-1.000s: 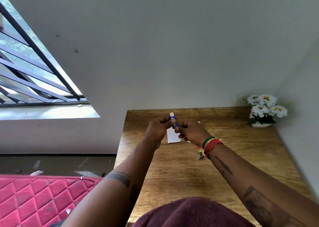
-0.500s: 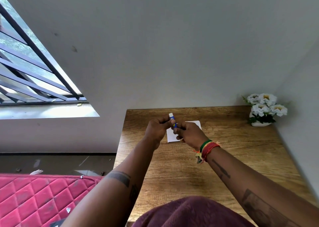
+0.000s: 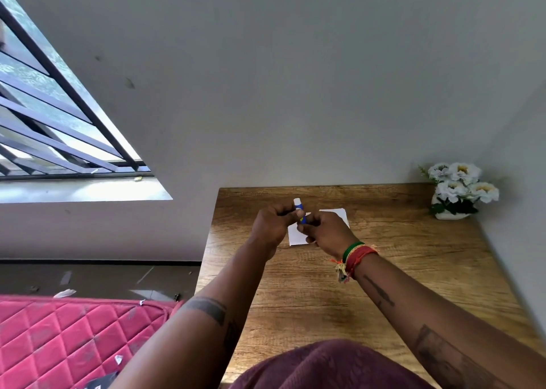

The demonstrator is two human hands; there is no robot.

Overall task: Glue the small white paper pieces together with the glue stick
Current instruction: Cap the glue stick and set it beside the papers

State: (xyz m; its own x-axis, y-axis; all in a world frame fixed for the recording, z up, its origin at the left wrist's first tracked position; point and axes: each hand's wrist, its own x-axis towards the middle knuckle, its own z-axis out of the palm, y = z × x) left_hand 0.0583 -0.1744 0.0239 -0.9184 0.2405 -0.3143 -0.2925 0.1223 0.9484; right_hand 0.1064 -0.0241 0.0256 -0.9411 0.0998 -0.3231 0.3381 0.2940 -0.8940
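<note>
I see both hands (image 3: 298,226) gripping glue stick (image 3: 299,210) above white paper pieces (image 3: 295,235) on worktop (image 3: 384,270); gluing seemingly not started.

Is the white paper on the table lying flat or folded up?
Flat: the white paper lies spread on the table, partly hidden by both hands.

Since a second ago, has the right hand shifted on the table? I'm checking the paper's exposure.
Yes. The right hand slid left, away from the flower pot, uncovering the white paper corner.

No legible text anywhere
</note>
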